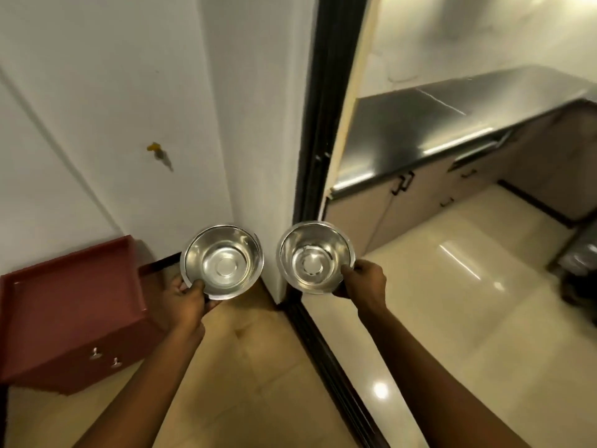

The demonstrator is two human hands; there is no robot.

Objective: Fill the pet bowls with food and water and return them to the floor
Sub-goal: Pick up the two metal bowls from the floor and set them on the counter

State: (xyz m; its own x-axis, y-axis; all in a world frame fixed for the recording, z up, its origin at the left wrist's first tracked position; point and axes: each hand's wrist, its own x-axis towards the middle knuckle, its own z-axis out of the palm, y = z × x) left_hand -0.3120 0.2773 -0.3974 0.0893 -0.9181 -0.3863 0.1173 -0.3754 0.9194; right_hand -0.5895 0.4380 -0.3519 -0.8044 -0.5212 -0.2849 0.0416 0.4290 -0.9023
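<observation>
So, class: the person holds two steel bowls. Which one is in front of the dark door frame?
The bowl in the right hand, the right bowl. The left bowl, held by the left hand, has the white wall behind it.

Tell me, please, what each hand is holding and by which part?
The left hand holds one steel bowl by its near rim; the right hand holds the other steel bowl by its right rim.
</observation>
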